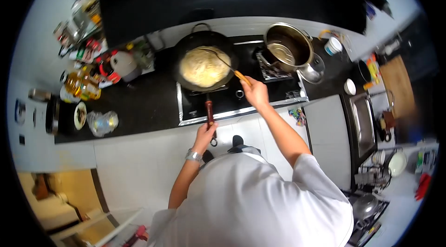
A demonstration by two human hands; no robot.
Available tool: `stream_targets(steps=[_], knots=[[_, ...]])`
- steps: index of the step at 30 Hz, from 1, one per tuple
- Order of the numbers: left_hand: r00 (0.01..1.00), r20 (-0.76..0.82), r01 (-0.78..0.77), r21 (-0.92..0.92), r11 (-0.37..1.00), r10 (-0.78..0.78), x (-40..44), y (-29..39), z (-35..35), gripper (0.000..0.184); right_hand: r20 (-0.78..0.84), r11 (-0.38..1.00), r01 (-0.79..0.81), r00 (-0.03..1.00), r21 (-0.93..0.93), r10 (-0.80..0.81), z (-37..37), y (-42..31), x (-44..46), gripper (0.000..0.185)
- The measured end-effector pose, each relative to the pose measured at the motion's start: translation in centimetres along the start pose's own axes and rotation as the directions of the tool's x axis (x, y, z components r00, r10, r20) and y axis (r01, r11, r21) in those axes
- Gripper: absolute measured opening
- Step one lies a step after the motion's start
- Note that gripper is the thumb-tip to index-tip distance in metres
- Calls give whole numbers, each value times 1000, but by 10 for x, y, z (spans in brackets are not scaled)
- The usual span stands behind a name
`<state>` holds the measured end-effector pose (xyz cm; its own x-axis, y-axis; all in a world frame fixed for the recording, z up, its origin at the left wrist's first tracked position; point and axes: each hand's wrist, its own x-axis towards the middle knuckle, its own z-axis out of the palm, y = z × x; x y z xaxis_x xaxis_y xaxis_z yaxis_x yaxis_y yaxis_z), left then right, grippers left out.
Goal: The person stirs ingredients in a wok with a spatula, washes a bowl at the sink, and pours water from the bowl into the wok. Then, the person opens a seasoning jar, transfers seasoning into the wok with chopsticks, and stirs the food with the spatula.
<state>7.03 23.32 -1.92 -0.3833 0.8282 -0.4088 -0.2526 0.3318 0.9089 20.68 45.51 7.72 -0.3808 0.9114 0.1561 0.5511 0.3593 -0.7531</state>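
Observation:
A dark wok (188, 45) rests on the left side of the stove, full of pale yellow food (204, 68), perhaps noodles. My left hand (204, 136) is closed around the wok's reddish-brown handle, which points toward me. In my right hand (255, 93) is a wooden-handled cooking utensil (240, 77), gripped from the wok's right side. Its thin dark metal shaft reaches over the food; the shape of its working end cannot be made out.
A large metal pot (299, 45) stands on the right burner, with a glass lid (314, 70) beside it. Oil bottles (83, 84), a rice cooker (124, 65) and a plastic bag (103, 122) occupy the left counter. A sink (364, 117) lies to the right.

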Motion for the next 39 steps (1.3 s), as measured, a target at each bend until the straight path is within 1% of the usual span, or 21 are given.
stream_targets(steps=[2,4,6,8,10,12,14,15,20,25,27,28,31,32,33,34,35,36,37,38,39], knots=[[998,5,55,-61,997,-55,-2,3,2,26,-67,991,-24,997,129,32,7,5,6,32],[998,-4,65,-65,996,-66,-2,3,4,26,-62,985,-86,993,150,96,9,5,11,31],[999,4,44,-66,997,-44,0,3,5,26,-66,977,-101,991,188,115,15,10,14,28],[994,-1,110,-77,991,-110,-1,3,4,27,-88,983,-103,989,155,117,17,10,14,27],[994,-2,106,-63,992,-106,0,5,4,26,-63,979,-124,989,165,136,20,11,16,27],[992,17,125,-109,986,-124,-4,8,6,26,-30,974,-150,987,168,157,23,13,15,26],[991,16,130,-139,982,-130,-7,12,9,25,-48,983,-135,989,124,142,34,19,15,26],[991,15,132,-143,981,-131,-8,14,10,25,-76,984,-103,990,148,116,40,22,13,24],[988,-37,144,-174,974,-153,-13,22,17,25,37,989,-54,998,137,49,43,16,-1,22],[987,-12,155,-246,957,-163,-12,21,14,22,121,983,-65,992,175,44,32,8,-12,24],[974,-16,217,-224,950,-227,-13,24,15,22,162,981,-70,986,179,41,22,5,-14,26],[976,-23,206,-230,951,-217,-13,24,16,22,196,980,-84,980,182,48,18,5,-15,28],[984,-46,157,-258,953,-174,-16,20,21,26,203,988,-14,979,154,-18,2,16,-15,31],[979,-69,171,-246,954,-194,-16,20,22,24,174,984,49,982,171,-79,0,24,-15,31],[983,-73,143,-258,955,-167,-13,11,21,23,232,986,4,972,166,-43,-23,4,-17,31],[987,-81,116,-271,956,-142,-9,2,19,22,195,981,65,976,184,-101,-27,7,-17,32],[988,-69,115,-274,955,-139,-9,3,17,21,266,987,14,962,159,-56,-41,-2,-17,32],[989,-53,120,-275,954,-139,-9,3,17,21,286,982,-5,957,190,-51,-44,4,-15,32],[992,-48,96,-267,959,-113,-5,-6,15,22,291,985,22,954,170,-71,-48,9,-14,33],[991,-60,103,-269,958,-123,-8,0,17,22,358,995,-36,934,89,2,-59,-3,-13,33],[990,-63,105,-267,958,-126,-9,-1,18,22,342,995,11,939,99,-44,-62,-3,-14,33]])
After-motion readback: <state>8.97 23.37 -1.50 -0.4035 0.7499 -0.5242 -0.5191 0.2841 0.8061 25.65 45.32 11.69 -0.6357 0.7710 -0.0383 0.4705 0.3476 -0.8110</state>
